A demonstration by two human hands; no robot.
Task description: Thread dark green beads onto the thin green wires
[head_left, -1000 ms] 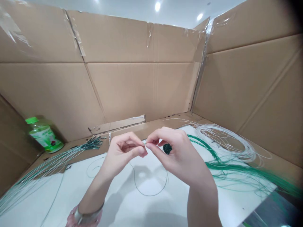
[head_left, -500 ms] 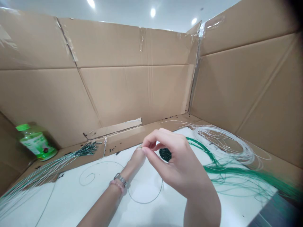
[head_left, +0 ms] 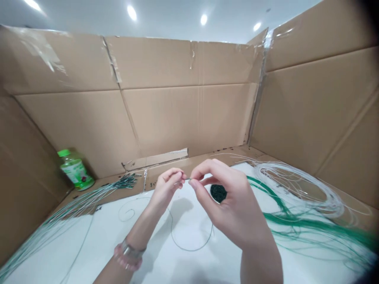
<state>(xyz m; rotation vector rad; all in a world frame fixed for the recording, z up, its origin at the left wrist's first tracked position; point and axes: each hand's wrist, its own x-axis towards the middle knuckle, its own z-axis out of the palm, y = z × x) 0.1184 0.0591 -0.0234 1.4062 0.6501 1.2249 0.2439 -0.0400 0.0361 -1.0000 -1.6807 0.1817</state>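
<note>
My left hand [head_left: 167, 188], with a watch and a pink bracelet at its wrist, is closed in a pinch above the white board. Close beside it, my right hand [head_left: 226, 193] pinches with thumb and forefinger. A short bit of thin green string [head_left: 187, 179] spans the small gap between both sets of fingertips. A longer curve of green string [head_left: 189, 250] hangs or lies below the hands; where it joins the pinched piece is hidden. Partly behind my right hand sits a round heap of small dark green beads [head_left: 218, 192].
A green-capped bottle [head_left: 75, 171] stands at the left, beside a bundle of strings with dark beaded ends [head_left: 127, 181]. At the right lie a coil of clear line [head_left: 296, 177] and loose green strands [head_left: 314, 221]. Cardboard walls [head_left: 166, 110] enclose the white board [head_left: 118, 240].
The view has shifted left. My left hand has come out from behind my right fingertips, so its pinch now shows, with green string between the hands.
</note>
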